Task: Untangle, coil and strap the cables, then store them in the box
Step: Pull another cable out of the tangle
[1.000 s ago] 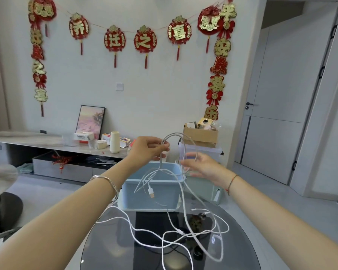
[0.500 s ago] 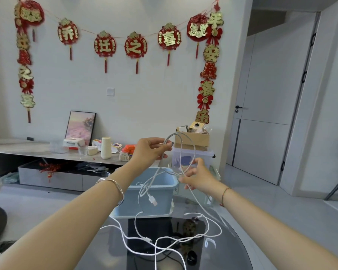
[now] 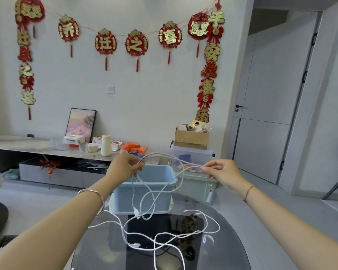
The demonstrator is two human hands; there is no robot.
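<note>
head-worn wide view, facing forward and down, near round table [image 3: 232,240]

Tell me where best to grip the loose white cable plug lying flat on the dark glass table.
Probably pinch the white cable plug across its short rigid body, coming from above: it lies flat on the dark glass table.

Soft, even light fills the pale room, leaving only faint shadows. The dark glass table [image 3: 230,246] mirrors the scene with mild glare. Wide-angle distortion bows the door frame [image 3: 305,71], and the hanging decorations [image 3: 25,55] at the left edge blur slightly.
</note>
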